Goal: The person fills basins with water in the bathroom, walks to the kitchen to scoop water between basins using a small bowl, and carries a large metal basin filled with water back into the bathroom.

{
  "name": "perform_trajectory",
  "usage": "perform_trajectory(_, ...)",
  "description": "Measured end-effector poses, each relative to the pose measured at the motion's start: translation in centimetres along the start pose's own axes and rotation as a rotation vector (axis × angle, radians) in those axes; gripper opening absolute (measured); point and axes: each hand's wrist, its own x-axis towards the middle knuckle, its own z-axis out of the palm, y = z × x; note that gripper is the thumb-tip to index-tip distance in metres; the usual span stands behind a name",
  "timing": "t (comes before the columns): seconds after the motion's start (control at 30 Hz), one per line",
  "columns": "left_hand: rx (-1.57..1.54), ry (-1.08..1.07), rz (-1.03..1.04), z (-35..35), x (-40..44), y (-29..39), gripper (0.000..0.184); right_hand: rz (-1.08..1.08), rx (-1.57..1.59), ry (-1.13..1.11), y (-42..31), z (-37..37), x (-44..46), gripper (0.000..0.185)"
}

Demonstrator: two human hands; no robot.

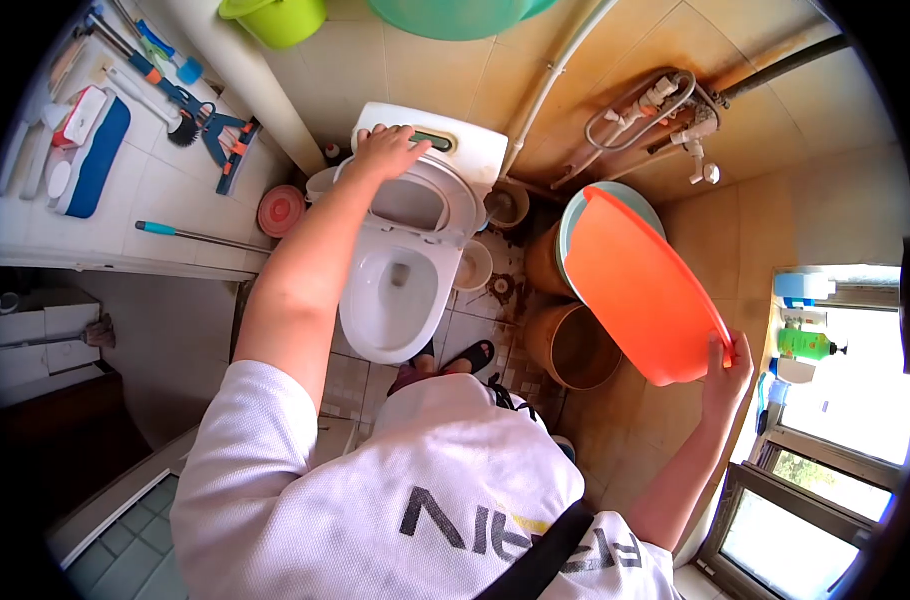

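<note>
Against the back edge of the tiled floor (468,330) stood a white toilet (375,300), its tank (483,152) behind. Toward the floor's right edge an orange basin (640,285) hung tilted, the right hand (727,375) clamped on its near rim. The left hand (388,153) lay at the tank's left corner, fingers apart, beside the flush panel (435,141).

Stands facing the toilet (390,315), with the left hand (383,153) over the tank (480,150) at its back. Has a small tub (490,266) just right of it, a bucket (539,338) farther right. Holds the basin (635,285) in the right hand (725,375), overlapping in view a wide tub (647,204) behind the bucket. Has a tap (697,142) on the wall (730,80) beyond, a pump bottle (805,344) by the window (840,400) at far right and a squeegee (237,158) at far left.
</note>
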Motion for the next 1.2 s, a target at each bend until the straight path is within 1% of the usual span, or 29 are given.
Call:
perform_trajectory(0.1, 0.024, 0.045, 0.064, -0.4, -0.9, 0.6, 0.058, 0.179, 0.134, -0.068, 0.7, -0.1, -0.1, 0.019)
perform_trajectory(0.13, 0.068, 0.012, 0.062, -0.6, -1.5, 1.1, 0.058, 0.23, 0.183, -0.095, 0.7, -0.1, -0.1, 0.02)
perform_trajectory(0.2, 0.162, -0.042, 0.039, -1.2, -2.8, 1.5, 0.058, 0.229, 0.358, -0.201, 0.9, 0.6, 0.0, 0.021)
perform_trajectory(0.23, 0.16, -0.048, 0.039, -0.5, -3.9, 1.3, 0.058, 0.217, 0.451, -0.25, 0.8, 1.1, 0.5, 0.023)
perform_trajectory(0.27, 0.134, -0.117, 0.058, 0.0, -4.8, 0.9, 0.059, 0.205, 0.453, -0.27, 0.8, 1.6, 1.0, 0.025)
perform_trajectory(0.33, -0.031, 0.085, 0.259, 0.8, -8.3, -0.3, 0.068, 0.19, 0.449, -0.314, 0.8, 2.5, 1.7, 0.029)
perform_trajectory(0.4, 0.039, 0.193, 0.527, 1.0, -13.1, 0.0, 0.078, 0.206, 0.475, -0.312, -0.1, 3.5, 2.3, 0.026)
perform_trajectory(0.47, 0.139, 0.072, 0.674, 2.9, -18.1, -0.6, 0.084, 0.198, 0.484, -0.297, -1.0, 4.5, 2.8, 0.024)
perform_trajectory(0.57, -0.093, -0.111, 0.368, 2.7, -22.0, -1.1, 0.074, 0.136, 0.358, -0.3, -0.9, 5.6, 4.0, 0.023)
perform_trajectory(0.67, -0.147, 0.275, 0.002, 6.0, -24.2, -4.2, 0.055, 0.067, 0.219, -0.314, -3.2, 6.4, 3.9, 0.023)
perform_trajectory(0.73, -0.46, 0.315, -0.503, 10.0, -26.4, -7.7, 0.035, 0.054, 0.176, -0.293, -3.9, 6.9, 4.2, 0.022)
perform_trajectory(0.8, -0.48, 0.274, -0.789, 15.9, -30.6, -10.9, 0.034, 0.015, 0.149, -0.285, -4.3, 7.5, 4.3, 0.021)
perform_trajectory(0.87, -0.534, 0.088, -0.866, 21.1, -35.3, -12.8, 0.036, -0.045, 0.13, -0.289, -4.2, 7.6, 4.5, 0.021)
perform_trajectory(0.93, -0.514, 0.008, -0.954, 24.6, -39.2, -13.2, 0.039, -0.095, 0.128, -0.281, -3.4, 7.7, 4.7, 0.021)
perform_trajectory(1.03, -0.546, -0.095, -1.195, 27.9, -42.4, -13.0, 0.043, -0.143, 0.113, -0.288, -2.7, 8.3, 4.9, 0.021)
perform_trajectory(1.07, -0.629, -0.026, -1.263, 30.3, -43.0, -13.5, 0.046, -0.153, 0.103, -0.293, -2.6, 8.5, 4.9, 0.021)
perform_trajectory(1.1, -0.711, 0.042, -1.331, 34.8, -44.2, -14.8, 0.048, -0.146, 0.103, -0.298, -2.2, 8.8, 4.9, 0.021)
perform_trajectory(1.13, -0.791, 0.108, -1.398, 37.4, -45.1, -15.6, 0.051, -0.137, 0.099, -0.304, -1.6, 9.2, 4.8, 0.02)
perform_trajectory(1.2, -0.966, -0.073, -1.483, 38.7, -44.6, -16.3, 0.059, -0.112, 0.057, -0.301, -0.9, 9.5, 4.2, 0.02)
